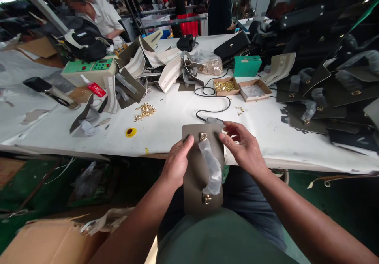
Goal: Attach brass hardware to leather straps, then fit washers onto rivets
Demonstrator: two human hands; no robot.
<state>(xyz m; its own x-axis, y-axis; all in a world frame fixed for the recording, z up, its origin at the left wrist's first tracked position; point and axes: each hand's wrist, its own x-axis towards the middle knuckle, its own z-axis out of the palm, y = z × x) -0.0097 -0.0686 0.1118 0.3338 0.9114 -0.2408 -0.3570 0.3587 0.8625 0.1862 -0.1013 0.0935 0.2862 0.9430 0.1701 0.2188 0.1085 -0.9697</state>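
Note:
A grey-brown bag panel (194, 169) is held upright over my lap, in front of the table edge. Along it runs a short handle wrapped in clear plastic (213, 169), with a gold buckle fitting (203, 136) at its top end and another gold fitting (207, 199) at the bottom. My left hand (177, 162) grips the panel's left edge, thumb on its face. At the upper right edge, my right hand (244, 147) holds the panel lightly between thumb and fingertips. Just behind its top corner lies a grey corded tool (213, 120), partly hidden.
Loose gold fittings (145, 111) lie on the white table (171, 128) near a yellow tape roll (130, 132). Small boxes hold gold parts (225, 86) and clear pieces (254, 91). More panels (314, 110) are stacked at right. Co-workers (220, 9) are beyond the table.

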